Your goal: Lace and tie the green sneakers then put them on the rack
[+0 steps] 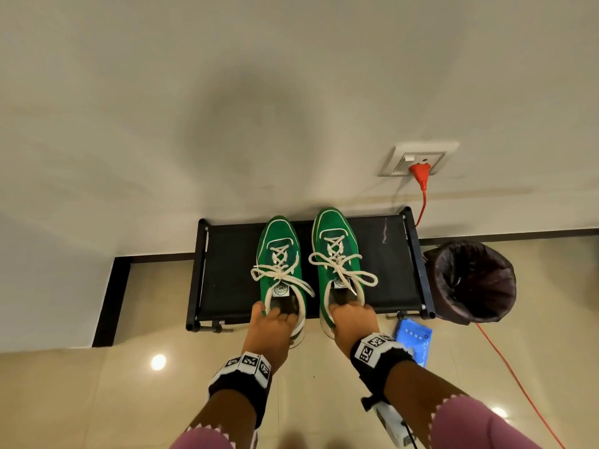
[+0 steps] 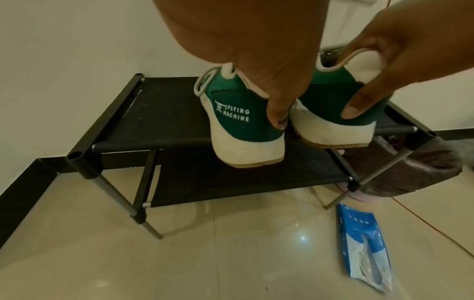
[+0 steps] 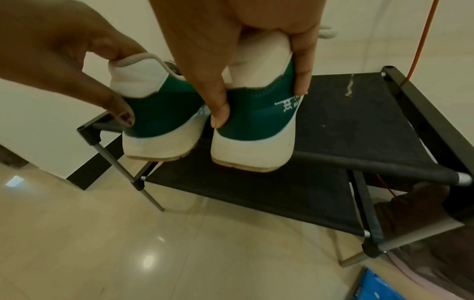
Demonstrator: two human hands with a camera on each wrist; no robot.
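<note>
Two green sneakers with white soles and cream laces tied in bows sit side by side on the black rack's (image 1: 385,270) top shelf, toes toward the wall. My left hand (image 1: 275,315) grips the heel collar of the left sneaker (image 1: 280,254), fingers inside and thumb outside. My right hand (image 1: 350,311) grips the heel of the right sneaker (image 1: 337,247) the same way. In the left wrist view the left sneaker's heel (image 2: 243,130) juts past the rack's front bar, slightly raised. The right wrist view has the right sneaker's heel (image 3: 256,130) pinched between thumb and fingers.
A bin with a dark liner (image 1: 473,280) stands right of the rack. A blue packet (image 1: 415,345) lies on the tiled floor before it. An orange cable (image 1: 421,202) runs from the wall socket (image 1: 418,158) past the rack. The lower shelf (image 2: 243,182) holds nothing.
</note>
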